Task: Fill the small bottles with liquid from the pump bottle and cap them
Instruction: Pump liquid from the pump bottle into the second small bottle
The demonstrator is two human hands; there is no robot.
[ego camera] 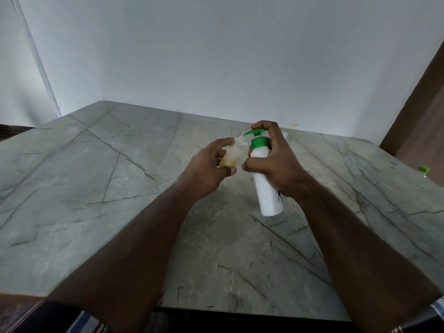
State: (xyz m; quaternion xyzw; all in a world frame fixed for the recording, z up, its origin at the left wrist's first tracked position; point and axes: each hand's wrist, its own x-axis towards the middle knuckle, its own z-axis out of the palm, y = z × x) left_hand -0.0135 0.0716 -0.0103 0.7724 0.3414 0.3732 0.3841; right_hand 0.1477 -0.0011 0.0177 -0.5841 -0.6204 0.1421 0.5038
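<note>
My right hand [276, 164] grips a white pump bottle [266, 188] with a green pump head [257, 135], lifted and tilted above the table; my forefinger rests on top of the pump. My left hand [206, 169] holds a small clear bottle [234, 155] that is partly filled with yellowish liquid. Its open neck sits right at the green nozzle tip. No cap is on the small bottle. Both bottles are held close together over the middle of the table.
The grey marble-patterned table [96, 188] spans the view, with a white wall behind it. A green-capped bottle [424, 170] peeks in at the right edge. A brown door frame [420, 104] stands at the far right.
</note>
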